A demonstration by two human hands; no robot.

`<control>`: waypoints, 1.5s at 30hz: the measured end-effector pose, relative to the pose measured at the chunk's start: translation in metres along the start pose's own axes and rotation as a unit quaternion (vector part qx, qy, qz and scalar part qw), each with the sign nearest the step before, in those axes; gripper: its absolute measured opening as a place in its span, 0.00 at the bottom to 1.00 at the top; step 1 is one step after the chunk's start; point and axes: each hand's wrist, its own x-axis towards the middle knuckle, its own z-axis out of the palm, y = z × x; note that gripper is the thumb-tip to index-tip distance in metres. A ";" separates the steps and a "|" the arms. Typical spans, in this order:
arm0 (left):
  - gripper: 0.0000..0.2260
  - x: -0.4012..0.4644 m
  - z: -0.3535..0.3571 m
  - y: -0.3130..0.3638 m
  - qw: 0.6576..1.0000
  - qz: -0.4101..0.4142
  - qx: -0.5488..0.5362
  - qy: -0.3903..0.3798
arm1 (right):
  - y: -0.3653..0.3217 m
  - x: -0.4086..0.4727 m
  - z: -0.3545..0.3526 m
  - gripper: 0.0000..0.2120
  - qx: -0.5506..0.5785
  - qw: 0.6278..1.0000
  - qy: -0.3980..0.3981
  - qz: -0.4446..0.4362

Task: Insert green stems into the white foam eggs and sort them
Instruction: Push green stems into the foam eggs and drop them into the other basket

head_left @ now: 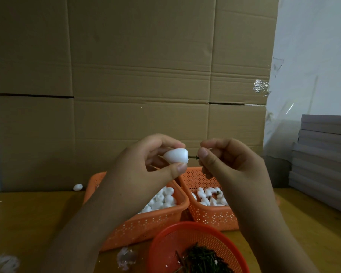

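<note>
My left hand (146,164) pinches a white foam egg (175,155) between thumb and fingers, held up above the baskets. A short green stem (193,158) runs from the egg's right end into my right hand (230,160), which pinches it. Below, the left orange basket (146,223) holds plain white eggs (163,200). The right orange basket (211,215) holds eggs with stems in them (209,196). A round red basket (165,241) at the front holds a pile of green stems (203,259).
A large cardboard sheet (126,75) stands behind the wooden table (28,223). One loose egg (78,187) lies by its base at left. A stack of white boards (323,158) sits at right. Foam scraps (124,257) lie near the front.
</note>
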 end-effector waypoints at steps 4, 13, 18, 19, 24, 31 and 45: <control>0.11 -0.001 0.005 -0.001 1.000 0.002 0.004 -0.001 | 0.002 -0.004 0.009 0.07 -0.038 0.999 -0.013 -0.034; 0.11 -0.001 0.004 -0.003 1.000 -0.005 0.009 -0.015 | 0.004 -0.005 0.009 0.07 -0.036 0.998 -0.023 -0.040; 0.10 -0.001 0.007 -0.001 0.999 -0.001 -0.028 -0.015 | -0.004 -0.002 0.005 0.08 -0.001 1.000 -0.027 -0.013; 0.10 -0.001 0.007 -0.001 0.999 0.002 -0.031 -0.014 | -0.005 -0.001 0.004 0.10 0.016 0.999 -0.029 0.000; 0.12 0.000 0.002 -0.002 0.999 0.004 -0.037 0.006 | -0.007 0.002 -0.005 0.13 0.066 0.997 -0.012 0.046; 0.11 0.000 0.003 -0.002 0.999 0.007 -0.032 0.006 | -0.005 0.003 -0.006 0.12 -0.012 0.998 -0.060 0.035; 0.08 -0.001 0.007 -0.005 0.999 0.040 0.003 0.016 | -0.005 0.001 -0.002 0.13 -0.090 0.994 -0.059 -0.007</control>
